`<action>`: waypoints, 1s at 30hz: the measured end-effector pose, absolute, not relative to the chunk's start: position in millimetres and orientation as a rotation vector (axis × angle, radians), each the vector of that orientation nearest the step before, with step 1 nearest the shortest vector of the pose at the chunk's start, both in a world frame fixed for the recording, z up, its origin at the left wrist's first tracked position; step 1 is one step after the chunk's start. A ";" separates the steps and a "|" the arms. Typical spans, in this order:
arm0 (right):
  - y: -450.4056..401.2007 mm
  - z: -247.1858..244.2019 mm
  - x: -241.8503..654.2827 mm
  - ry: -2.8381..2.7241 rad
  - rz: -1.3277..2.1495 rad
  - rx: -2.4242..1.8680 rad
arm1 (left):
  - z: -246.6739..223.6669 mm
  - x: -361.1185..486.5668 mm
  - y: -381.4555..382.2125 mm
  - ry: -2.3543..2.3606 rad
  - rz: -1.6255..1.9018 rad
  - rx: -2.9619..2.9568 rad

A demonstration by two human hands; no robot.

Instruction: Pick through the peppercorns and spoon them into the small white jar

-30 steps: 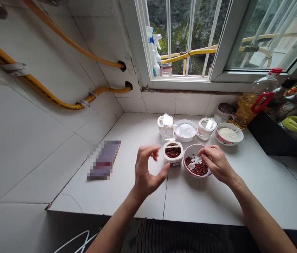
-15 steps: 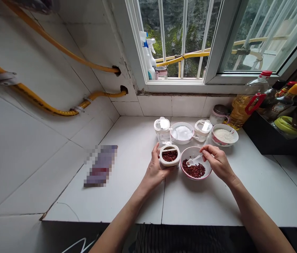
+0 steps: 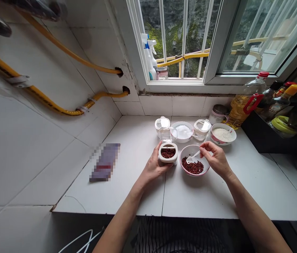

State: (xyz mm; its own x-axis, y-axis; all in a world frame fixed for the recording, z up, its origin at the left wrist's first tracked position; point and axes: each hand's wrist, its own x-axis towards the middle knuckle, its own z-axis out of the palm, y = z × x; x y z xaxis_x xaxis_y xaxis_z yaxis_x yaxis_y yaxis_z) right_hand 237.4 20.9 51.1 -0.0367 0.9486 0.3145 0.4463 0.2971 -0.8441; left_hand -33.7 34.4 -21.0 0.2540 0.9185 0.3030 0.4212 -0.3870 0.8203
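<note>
My left hand is closed around a seasoning jar with a cream rim, its clear lid flipped up. Dark red peppercorn-like bits fill the jar. Between the fingertips of my right hand is the handle of a small white spoon. The spoon's bowl rests low inside a white bowl with a pink rim, over more of the dark red bits. Jar and bowl stand side by side, a narrow gap between them.
Behind are a bowl of white grains, two lidded jars and a flowered bowl of pale granules. An oil bottle and a black box of bottles stand right. A blurred packet lies left.
The jar in my left hand has tilted slightly and sits a little apart from the bowl. The whole view has shifted slightly; the spoon stays in the bowl.
</note>
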 end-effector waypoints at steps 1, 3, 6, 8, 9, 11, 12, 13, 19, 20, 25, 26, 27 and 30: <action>21.1 50.8 237.4 -1.642 0.686 -1.288 | -21.3 -33.5 33.7 1.230 1.070 1.966; 22.1 49.8 238.4 -1.651 0.676 -1.297 | -18.4 -33.5 28.5 1.299 1.123 2.073; 23.9 48.0 241.5 -1.672 0.652 -1.332 | -5.7 -30.6 11.1 1.472 1.401 2.275; 24.9 47.3 243.2 -1.687 0.646 -1.337 | 4.1 -24.1 -2.9 1.396 1.658 2.462; 25.1 47.1 243.5 -1.698 0.630 -1.337 | 7.7 -19.4 -8.9 1.259 1.711 2.575; 25.2 46.7 243.0 -1.734 0.559 -1.340 | 10.4 -8.0 -17.0 0.903 1.528 2.855; 25.1 46.3 242.1 -1.756 0.512 -1.342 | 9.3 -2.0 -18.8 0.769 1.411 2.975; 24.8 45.7 241.0 -1.778 0.466 -1.341 | 6.8 3.5 -19.5 0.696 1.327 3.049; 21.9 41.0 233.9 -1.890 0.367 -1.288 | -10.5 17.7 -17.3 0.723 1.195 3.048; 21.5 40.6 233.3 -1.899 0.381 -1.285 | -10.8 17.6 -17.6 0.708 1.207 3.043; 21.0 39.6 232.1 -1.879 0.462 -1.313 | -6.4 16.3 -19.9 0.674 1.172 3.036; 21.1 39.3 232.0 -1.875 0.476 -1.314 | -5.8 16.2 -20.2 0.680 1.178 3.032; 21.2 39.1 231.9 -1.871 0.490 -1.313 | -5.3 16.1 -20.4 0.687 1.192 3.026; 21.0 38.9 231.8 -1.836 0.544 -1.319 | -5.1 15.7 -21.3 0.715 1.247 2.991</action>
State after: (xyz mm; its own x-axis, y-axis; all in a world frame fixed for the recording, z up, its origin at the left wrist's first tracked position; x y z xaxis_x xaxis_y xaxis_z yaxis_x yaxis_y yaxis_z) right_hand 231.8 21.0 38.9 -0.1424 0.9250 0.3522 0.5840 0.3658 -0.7246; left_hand 15.7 -21.3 -5.1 0.6277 0.3194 0.7099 0.4515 -0.8923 0.0021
